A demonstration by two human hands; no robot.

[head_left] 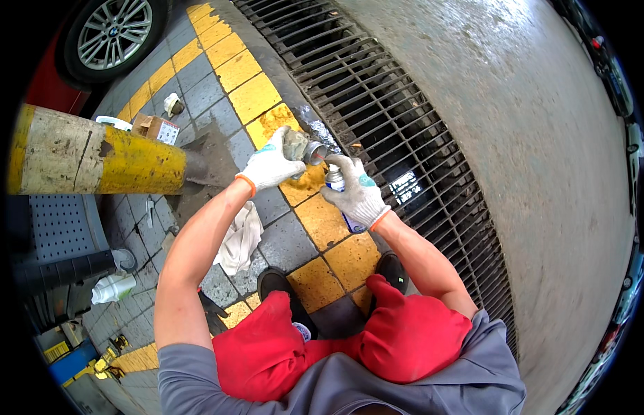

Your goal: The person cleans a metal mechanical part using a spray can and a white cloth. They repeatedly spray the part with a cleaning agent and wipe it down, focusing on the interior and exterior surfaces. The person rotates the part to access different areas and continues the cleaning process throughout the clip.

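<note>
My left hand (272,164), in a white work glove with an orange cuff, grips a dirty metal part (314,152) with a round, pipe-like opening at its right end. In my right hand (356,195), gloved the same way, is a spray can (334,178) with a blue and white body. The can's top sits close to the part's round opening, and the fingers cover much of the can. Both hands are over yellow floor tiles beside the drain grate. A crumpled white cloth (239,238) lies on the grey tiles below my left hand.
A long metal floor grate (433,180) runs along my right. At the left are a yellow and white post (94,152), a small cardboard box (154,128), a perforated grey cart (62,225) and a yellow tool (106,361). A car wheel (114,33) stands at the far left.
</note>
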